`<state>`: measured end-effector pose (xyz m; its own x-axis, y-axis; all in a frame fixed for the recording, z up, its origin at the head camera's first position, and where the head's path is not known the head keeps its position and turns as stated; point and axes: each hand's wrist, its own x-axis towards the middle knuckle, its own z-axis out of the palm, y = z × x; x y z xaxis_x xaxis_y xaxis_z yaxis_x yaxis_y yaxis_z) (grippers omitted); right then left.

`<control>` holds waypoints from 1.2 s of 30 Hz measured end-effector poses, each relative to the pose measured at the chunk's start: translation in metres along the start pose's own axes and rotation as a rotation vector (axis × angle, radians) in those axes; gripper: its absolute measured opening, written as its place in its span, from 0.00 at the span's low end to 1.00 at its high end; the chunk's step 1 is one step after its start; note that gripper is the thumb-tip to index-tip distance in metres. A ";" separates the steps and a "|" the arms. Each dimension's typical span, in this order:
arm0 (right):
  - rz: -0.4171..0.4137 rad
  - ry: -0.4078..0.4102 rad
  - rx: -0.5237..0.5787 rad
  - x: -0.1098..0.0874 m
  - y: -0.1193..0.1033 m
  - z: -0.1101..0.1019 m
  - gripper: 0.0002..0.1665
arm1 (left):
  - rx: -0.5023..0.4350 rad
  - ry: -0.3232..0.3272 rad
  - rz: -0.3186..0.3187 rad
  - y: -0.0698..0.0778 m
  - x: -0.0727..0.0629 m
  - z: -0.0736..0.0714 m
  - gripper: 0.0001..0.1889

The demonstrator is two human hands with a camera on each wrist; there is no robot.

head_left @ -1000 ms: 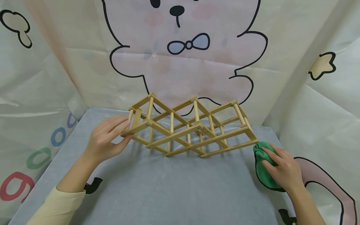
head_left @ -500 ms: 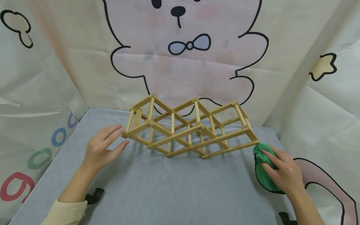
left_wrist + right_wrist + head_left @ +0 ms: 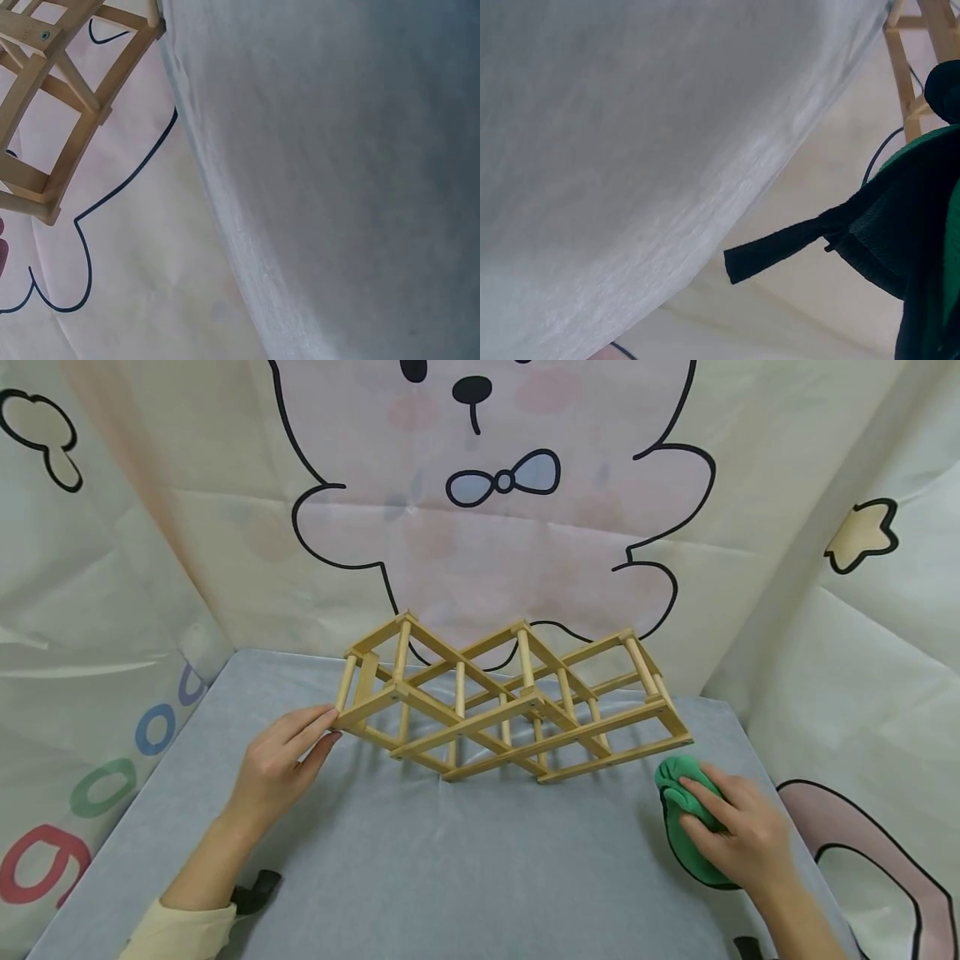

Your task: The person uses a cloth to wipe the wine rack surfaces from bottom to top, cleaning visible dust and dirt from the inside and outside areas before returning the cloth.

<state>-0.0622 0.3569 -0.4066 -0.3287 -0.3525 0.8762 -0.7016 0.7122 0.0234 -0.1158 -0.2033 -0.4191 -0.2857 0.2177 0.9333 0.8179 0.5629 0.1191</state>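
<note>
A lattice rack [image 3: 467, 725] of pale wooden slats and round rods stands stretched out at the back of the table. My left hand [image 3: 281, 768] pinches its lower left corner between fingers and thumb. In the left wrist view, the rack [image 3: 71, 161] fills the upper left, and only a sliver of fingertip shows at the edge. My right hand [image 3: 742, 827] grips a bunched green cloth [image 3: 686, 852] with black edging, just off the rack's right end. A dark strip hangs from the cloth [image 3: 877, 225] in the right wrist view.
A grey-blue cloth covers the table [image 3: 465, 877]. Printed fabric walls [image 3: 495, 552] with a cartoon animal rise close behind the rack and at both sides. Black wrist devices, such as the left one [image 3: 257, 893], stick out beside the forearms.
My left hand came off the rack's left end, then closed on its lower corner. My right hand drew the green cloth away from the right end, slightly left and nearer. The rack stays put.
</note>
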 end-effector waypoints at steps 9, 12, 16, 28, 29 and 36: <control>-0.105 -0.071 0.002 0.008 -0.018 0.015 0.26 | 0.009 -0.020 0.002 0.003 0.001 0.000 0.17; -0.120 -0.129 0.001 0.006 -0.020 0.019 0.26 | 0.010 -0.023 0.013 0.004 0.002 0.000 0.16; -0.125 -0.210 0.008 0.003 -0.022 0.025 0.27 | 0.009 -0.021 0.025 0.005 0.003 0.000 0.16; -0.188 -0.451 0.084 0.008 -0.033 0.051 0.30 | 0.026 -0.037 0.011 0.004 -0.002 -0.002 0.16; -0.198 -0.454 0.090 0.008 -0.033 0.054 0.30 | 0.029 -0.040 0.012 0.004 -0.002 -0.002 0.16; -0.183 -0.591 0.121 0.002 -0.035 0.071 0.21 | 0.038 -0.043 0.019 0.005 -0.002 -0.001 0.16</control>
<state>-0.0834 0.2884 -0.4397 -0.4659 -0.7627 0.4485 -0.8349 0.5468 0.0626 -0.1109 -0.2018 -0.4197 -0.2925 0.2624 0.9196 0.8039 0.5882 0.0879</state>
